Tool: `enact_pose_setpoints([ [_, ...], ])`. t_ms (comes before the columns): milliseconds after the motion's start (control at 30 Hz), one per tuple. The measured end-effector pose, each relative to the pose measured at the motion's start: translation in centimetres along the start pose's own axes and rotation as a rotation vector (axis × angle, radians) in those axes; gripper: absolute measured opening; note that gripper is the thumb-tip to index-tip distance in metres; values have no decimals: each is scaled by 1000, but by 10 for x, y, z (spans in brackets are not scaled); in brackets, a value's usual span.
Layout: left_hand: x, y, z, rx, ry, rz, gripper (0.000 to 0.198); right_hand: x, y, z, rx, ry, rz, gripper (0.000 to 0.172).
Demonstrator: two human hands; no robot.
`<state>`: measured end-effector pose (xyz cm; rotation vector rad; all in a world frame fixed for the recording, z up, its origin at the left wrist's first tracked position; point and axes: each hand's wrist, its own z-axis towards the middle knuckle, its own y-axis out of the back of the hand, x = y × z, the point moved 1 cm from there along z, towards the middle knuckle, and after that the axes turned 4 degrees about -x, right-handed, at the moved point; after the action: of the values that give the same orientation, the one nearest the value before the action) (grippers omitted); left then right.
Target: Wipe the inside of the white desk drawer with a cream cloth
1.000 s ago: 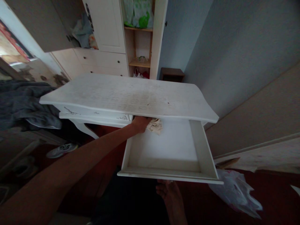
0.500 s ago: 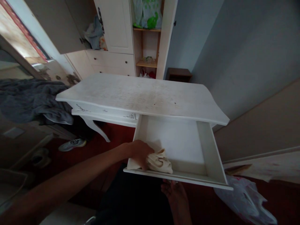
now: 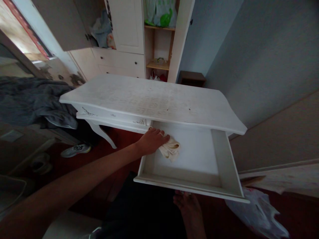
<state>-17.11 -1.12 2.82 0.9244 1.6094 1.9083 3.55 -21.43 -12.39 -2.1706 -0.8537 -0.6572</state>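
A cream cloth [image 3: 170, 149] is bunched under my left hand [image 3: 153, 141], which grips it at the left side wall of the pulled-out drawer [image 3: 194, 151]. A ring shows on one finger. The drawer juts from the front of a white desk [image 3: 139, 98] with dark stains and worn spots on its top. Below the drawer's front edge is my right hand [image 3: 188, 204], palm up, its fingers curled near the underside of the drawer front; what they hold, if anything, is hidden.
Behind the desk stands a white wardrobe [image 3: 128, 30] with open doors. Dark grey fabric [image 3: 32, 103] lies at the left, above a shoe [image 3: 76, 150] on the red floor. A plastic bag [image 3: 258, 212] is at the lower right, and a small brown cabinet [image 3: 191, 78] stands behind.
My left hand and the cloth have moved from the drawer's front left corner back along its left side. My right hand has stayed beneath the drawer front. The view has shifted slightly.
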Motion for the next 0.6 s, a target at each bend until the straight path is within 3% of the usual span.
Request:
enact_pose_setpoints([
  [100, 13, -12, 21, -16, 31, 57, 32, 5, -1, -3, 6, -16, -15, 46],
  [267, 26, -20, 49, 76, 124, 41, 24, 10, -13, -17, -7, 66, -43, 45],
  [500, 31, -21, 58, 3, 230, 24, 35, 10, -21, -22, -16, 71, -23, 47],
  [600, 28, -19, 61, 23, 256, 5, 38, 10, -20, -23, -5, 76, -18, 46],
])
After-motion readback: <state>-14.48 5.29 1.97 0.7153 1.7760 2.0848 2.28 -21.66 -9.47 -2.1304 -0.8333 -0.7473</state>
